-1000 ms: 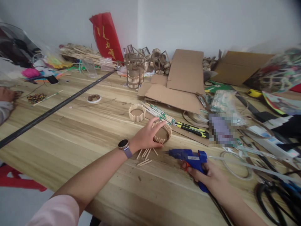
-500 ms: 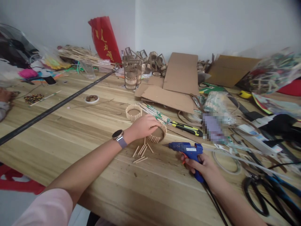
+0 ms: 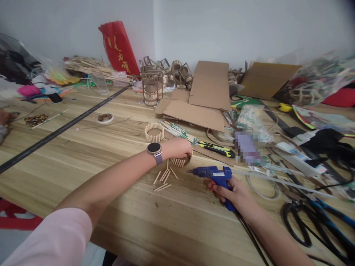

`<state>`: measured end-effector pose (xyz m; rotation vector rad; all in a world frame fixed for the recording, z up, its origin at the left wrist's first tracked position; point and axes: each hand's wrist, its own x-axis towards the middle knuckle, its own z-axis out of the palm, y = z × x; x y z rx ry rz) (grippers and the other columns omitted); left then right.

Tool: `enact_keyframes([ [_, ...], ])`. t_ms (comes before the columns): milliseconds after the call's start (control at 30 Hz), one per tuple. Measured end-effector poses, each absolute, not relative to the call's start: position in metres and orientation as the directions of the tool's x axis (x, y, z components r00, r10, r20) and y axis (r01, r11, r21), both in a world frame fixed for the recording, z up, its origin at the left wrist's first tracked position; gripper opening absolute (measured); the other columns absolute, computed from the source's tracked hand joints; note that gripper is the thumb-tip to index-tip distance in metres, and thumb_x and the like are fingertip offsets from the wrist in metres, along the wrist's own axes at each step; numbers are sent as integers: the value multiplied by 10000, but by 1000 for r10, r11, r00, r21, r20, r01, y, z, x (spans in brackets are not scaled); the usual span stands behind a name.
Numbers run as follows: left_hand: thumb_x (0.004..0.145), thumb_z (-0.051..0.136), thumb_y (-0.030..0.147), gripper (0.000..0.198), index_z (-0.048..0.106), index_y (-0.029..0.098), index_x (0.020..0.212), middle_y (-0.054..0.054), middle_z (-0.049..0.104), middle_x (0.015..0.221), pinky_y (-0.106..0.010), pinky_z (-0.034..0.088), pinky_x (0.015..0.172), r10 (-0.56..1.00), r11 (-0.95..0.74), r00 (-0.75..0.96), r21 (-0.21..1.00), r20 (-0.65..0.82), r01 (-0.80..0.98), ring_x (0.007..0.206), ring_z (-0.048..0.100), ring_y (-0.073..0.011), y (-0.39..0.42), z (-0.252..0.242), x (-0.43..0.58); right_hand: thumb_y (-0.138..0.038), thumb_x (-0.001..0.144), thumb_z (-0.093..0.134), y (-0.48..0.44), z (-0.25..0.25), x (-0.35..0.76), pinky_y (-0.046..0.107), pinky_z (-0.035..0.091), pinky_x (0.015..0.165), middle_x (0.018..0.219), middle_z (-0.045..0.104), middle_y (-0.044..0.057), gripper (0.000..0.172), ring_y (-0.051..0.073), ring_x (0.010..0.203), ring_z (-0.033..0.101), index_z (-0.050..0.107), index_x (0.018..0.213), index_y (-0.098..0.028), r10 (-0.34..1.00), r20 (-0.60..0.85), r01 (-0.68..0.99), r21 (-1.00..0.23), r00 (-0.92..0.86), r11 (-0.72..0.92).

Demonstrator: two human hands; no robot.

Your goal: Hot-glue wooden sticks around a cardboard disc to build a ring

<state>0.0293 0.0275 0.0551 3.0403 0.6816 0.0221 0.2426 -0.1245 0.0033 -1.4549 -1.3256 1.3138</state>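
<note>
My right hand (image 3: 226,190) is wrapped round the handle of a blue hot glue gun (image 3: 212,173), a finger at its orange trigger. The nozzle points left, a little apart from a low round basket (image 3: 179,162) walled with short wooden sticks. Over this basket's far side is my left hand (image 3: 183,147), its fingers curled down and mostly hidden, so what they pinch cannot be made out. Several loose short sticks (image 3: 165,175) lie in front of the basket. A second round stick basket (image 3: 154,133) stands behind my left wrist.
Beyond the hands lie a yellow-black utility knife (image 3: 216,149), bundled sticks (image 3: 180,132) and cardboard sheets (image 3: 194,114). Large scissors (image 3: 296,221), a tape roll (image 3: 263,186) and a power strip (image 3: 301,159) are at right. A dark bar (image 3: 69,123) crosses the table; another person's hand (image 3: 4,118) shows far left.
My left hand has shifted slightly right and down over the basket, its fingers now reaching lower behind the rim. The glue gun stays near the basket; the whole view has moved slightly.
</note>
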Motion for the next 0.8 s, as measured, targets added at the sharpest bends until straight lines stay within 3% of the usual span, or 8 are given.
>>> enact_keyframes([
  [367,752,585,138,157,719,197,697,-60,733,746,-261,378,531,456,-890,889,-8,-27,456,618,616,-177,25,58,34,-445,706,715,-126,8,240,234,412,445,767,653,28,335,77,479,450,618,861,-164,978,-189,213,-963,-89,-167],
  [800,697,565,101,138,619,179,597,-2,623,595,-258,293,492,477,-872,877,90,-57,480,534,489,-137,28,76,27,-477,684,717,-124,6,242,234,401,439,775,658,31,362,79,472,451,615,853,-173,975,-204,236,-955,-94,-177],
])
